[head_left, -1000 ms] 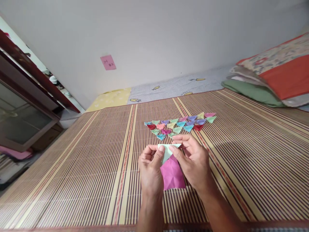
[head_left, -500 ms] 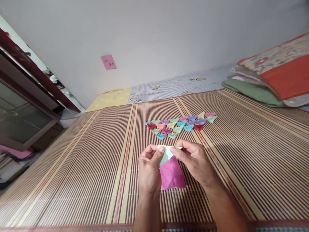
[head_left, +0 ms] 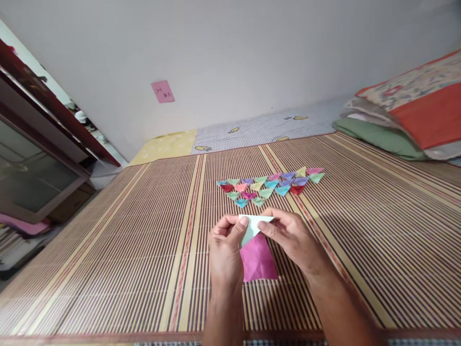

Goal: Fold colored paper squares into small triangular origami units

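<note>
A pale green piece of folded paper (head_left: 251, 228), roughly triangular with a straight top edge, is held up between both hands. My left hand (head_left: 228, 240) pinches its left side, thumb in front and fingers behind. At the right corner, my right hand (head_left: 288, 235) grips the paper between thumb and forefinger. Beneath it, a magenta square sheet of paper (head_left: 260, 259) with creases lies on the striped mat, its upper left partly hidden by the green paper and left hand. Beyond the hands, several small folded paper triangles (head_left: 266, 193) in many colours lie in rows.
The striped bamboo mat (head_left: 144, 250) covers the bed surface. Folded bedding (head_left: 382, 139) and an orange floral cushion (head_left: 425, 115) are stacked at the right. A pink note (head_left: 163, 91) is on the wall. A glass-fronted cabinet (head_left: 29, 168) stands at the left.
Both hands and the green paper have shifted very slightly right in the view. My right thumb sits a little further toward the paper's right corner, showing more of its face.
</note>
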Available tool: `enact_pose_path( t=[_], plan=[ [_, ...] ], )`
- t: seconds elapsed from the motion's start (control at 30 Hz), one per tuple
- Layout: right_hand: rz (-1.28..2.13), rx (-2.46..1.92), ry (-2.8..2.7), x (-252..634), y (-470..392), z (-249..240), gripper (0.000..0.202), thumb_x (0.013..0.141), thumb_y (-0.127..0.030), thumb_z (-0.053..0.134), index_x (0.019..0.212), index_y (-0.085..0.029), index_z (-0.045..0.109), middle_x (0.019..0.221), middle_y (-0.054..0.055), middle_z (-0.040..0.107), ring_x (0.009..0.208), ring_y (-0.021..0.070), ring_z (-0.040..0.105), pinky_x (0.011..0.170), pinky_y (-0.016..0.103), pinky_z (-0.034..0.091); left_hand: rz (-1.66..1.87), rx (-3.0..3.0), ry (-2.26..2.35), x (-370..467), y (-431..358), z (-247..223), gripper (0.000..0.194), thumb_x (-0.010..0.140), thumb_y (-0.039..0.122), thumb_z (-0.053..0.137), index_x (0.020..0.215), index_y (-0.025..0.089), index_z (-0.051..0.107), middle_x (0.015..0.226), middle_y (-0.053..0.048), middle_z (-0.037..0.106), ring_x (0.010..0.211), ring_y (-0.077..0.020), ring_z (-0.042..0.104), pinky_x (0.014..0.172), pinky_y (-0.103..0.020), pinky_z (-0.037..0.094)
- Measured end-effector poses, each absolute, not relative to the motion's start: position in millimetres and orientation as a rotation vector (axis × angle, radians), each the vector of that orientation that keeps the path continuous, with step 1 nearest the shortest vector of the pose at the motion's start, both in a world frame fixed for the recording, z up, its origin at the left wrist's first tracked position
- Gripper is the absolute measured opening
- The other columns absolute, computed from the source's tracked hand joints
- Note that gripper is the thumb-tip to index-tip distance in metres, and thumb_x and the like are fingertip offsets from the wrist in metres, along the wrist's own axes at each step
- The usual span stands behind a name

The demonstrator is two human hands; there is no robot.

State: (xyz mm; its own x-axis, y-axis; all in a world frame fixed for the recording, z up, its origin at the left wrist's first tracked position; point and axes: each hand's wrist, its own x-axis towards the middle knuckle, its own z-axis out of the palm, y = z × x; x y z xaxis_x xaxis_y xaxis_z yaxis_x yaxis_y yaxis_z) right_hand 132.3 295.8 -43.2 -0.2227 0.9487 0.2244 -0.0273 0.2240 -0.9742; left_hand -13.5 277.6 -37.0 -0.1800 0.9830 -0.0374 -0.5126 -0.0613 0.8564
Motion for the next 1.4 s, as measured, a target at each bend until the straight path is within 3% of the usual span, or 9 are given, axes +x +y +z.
enact_pose_path(
  t=[0.13, 0.3, 0.47, 0.6, 0.77, 0.93, 1.07, 1.4],
  plan=[
    [1.201, -0.951, -1.369, 125, 294, -48, 0.035, 0.095, -0.049, 0.067, 0.077, -0.019, 0.064, 0.068, -0.002, 0.057, 0.064, 0.0145, 0.053, 0.058, 0.025, 0.042, 1.542, 0.699, 0.878, -11, 280, -39, 0.025, 0.070, 0.032, 0.092, 0.070, 0.016, 0.073, 0.069, -0.001, 0.070, 0.063, -0.0119, 0.062, 0.065, -0.024, 0.051],
    [1.115, -0.997, -1.340, 124, 293, -48, 0.035, 0.095, -0.045, 0.068, 0.073, -0.018, 0.065, 0.061, -0.004, 0.051, 0.057, 0.0123, 0.048, 0.052, 0.024, 0.038, 1.518, 0.825, 0.925, -11, 278, -40, 0.027, 0.073, 0.035, 0.091, 0.073, 0.015, 0.074, 0.069, -0.002, 0.071, 0.060, -0.0114, 0.061, 0.060, -0.022, 0.048],
    [1.243, -0.885, -1.399, 126, 294, -49, 0.021, 0.088, -0.038, 0.077, 0.094, -0.018, 0.076, 0.079, 0.002, 0.071, 0.073, 0.0182, 0.065, 0.068, 0.028, 0.054, 1.585, 0.859, 0.983, -11, 276, -39, 0.027, 0.078, 0.036, 0.087, 0.073, 0.016, 0.071, 0.070, -0.001, 0.068, 0.064, -0.0122, 0.060, 0.063, -0.023, 0.048],
    [1.148, -0.918, -1.439, 124, 293, -51, 0.023, 0.090, -0.038, 0.075, 0.096, -0.017, 0.079, 0.079, 0.004, 0.074, 0.076, 0.0212, 0.069, 0.070, 0.031, 0.057, 1.584, 0.893, 1.018, -12, 277, -38, 0.026, 0.080, 0.037, 0.086, 0.073, 0.016, 0.071, 0.069, -0.001, 0.065, 0.065, -0.0124, 0.058, 0.064, -0.024, 0.047],
    [1.153, -0.931, -1.460, 124, 292, -50, 0.026, 0.092, -0.043, 0.071, 0.092, -0.017, 0.077, 0.075, 0.003, 0.070, 0.072, 0.0201, 0.066, 0.066, 0.030, 0.054, 1.485, 1.030, 1.005, -23, 277, -34, 0.028, 0.080, 0.036, 0.085, 0.071, 0.016, 0.069, 0.064, 0.002, 0.056, 0.060, -0.0099, 0.048, 0.058, -0.022, 0.040],
    [1.260, -0.924, -1.490, 125, 292, -48, 0.029, 0.092, -0.043, 0.070, 0.077, -0.017, 0.070, 0.068, 0.000, 0.061, 0.063, 0.0149, 0.054, 0.059, 0.026, 0.045, 1.489, 1.022, 0.988, -27, 276, -35, 0.027, 0.082, 0.037, 0.084, 0.071, 0.017, 0.069, 0.064, 0.001, 0.058, 0.060, -0.0108, 0.049, 0.060, -0.023, 0.041],
    [1.254, -0.887, -1.516, 120, 291, -46, 0.026, 0.090, -0.038, 0.071, 0.074, -0.018, 0.067, 0.066, -0.003, 0.055, 0.062, 0.0131, 0.049, 0.057, 0.025, 0.039, 1.627, 0.839, 0.963, -22, 279, -42, 0.028, 0.078, 0.034, 0.087, 0.069, 0.017, 0.068, 0.063, 0.003, 0.058, 0.059, -0.0095, 0.049, 0.060, -0.021, 0.041],
    [1.227, -0.860, -1.662, 105, 286, -41, 0.022, 0.082, -0.019, 0.066, 0.062, -0.021, 0.058, 0.061, -0.004, 0.057, 0.058, 0.0126, 0.050, 0.055, 0.025, 0.040, 1.657, 0.543, 0.872, -24, 285, -41, 0.040, 0.065, 0.038, 0.095, 0.064, 0.017, 0.060, 0.057, 0.005, 0.056, 0.051, -0.0078, 0.050, 0.053, -0.021, 0.041]
  ],
)
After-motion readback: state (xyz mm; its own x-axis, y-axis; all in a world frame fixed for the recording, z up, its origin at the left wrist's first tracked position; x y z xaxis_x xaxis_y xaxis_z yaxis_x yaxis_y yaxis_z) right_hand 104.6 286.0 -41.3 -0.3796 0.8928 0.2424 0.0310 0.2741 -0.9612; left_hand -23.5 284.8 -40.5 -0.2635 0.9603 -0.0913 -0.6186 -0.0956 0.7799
